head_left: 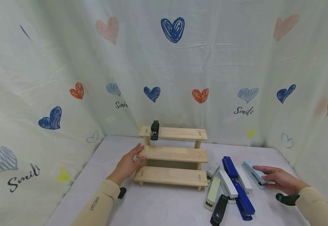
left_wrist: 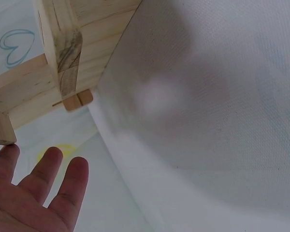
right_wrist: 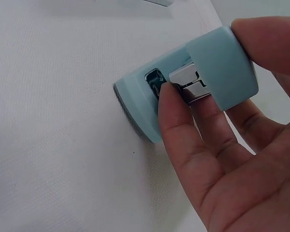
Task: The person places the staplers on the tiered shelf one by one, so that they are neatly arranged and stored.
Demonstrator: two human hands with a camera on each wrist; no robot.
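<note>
Light-blue stapler (head_left: 253, 174) between right-hand fingers (right_wrist: 180, 133)

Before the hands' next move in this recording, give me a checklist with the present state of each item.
1. Right hand holding the light-blue stapler: ok, between its fingers.
2. Light-blue stapler lifted off the tabletop: cannot tell.
3. Left hand touching the wooden shelf's middle tier: ok, at its left end.
4. Dark stapler on the top tier: ok.
5. Tabletop staplers well spaced: not ok, a white stapler crowds a blue stapler.
</note>
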